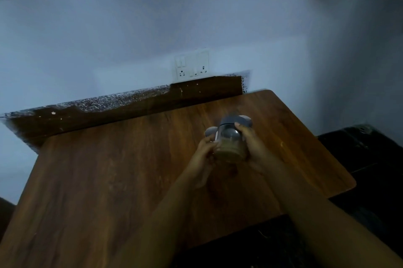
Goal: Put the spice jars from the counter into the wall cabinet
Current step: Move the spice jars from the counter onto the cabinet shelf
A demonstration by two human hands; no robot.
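A clear spice jar (229, 141) with a grey clip lid and brownish powder in its lower half is held between both hands above the wooden counter (122, 176). My left hand (206, 154) grips its left side. My right hand (250, 145) wraps its right side, thumb near the lid. The jar tilts slightly away from me. The picture is dim and blurred. No wall cabinet is clearly in view; a dark band runs along the top edge.
A white switch and socket plate (192, 66) sits on the pale wall behind the counter. A dark worn strip (130, 104) runs along the counter's back edge. Dark floor (370, 169) lies to the right and below the counter's rounded corner.
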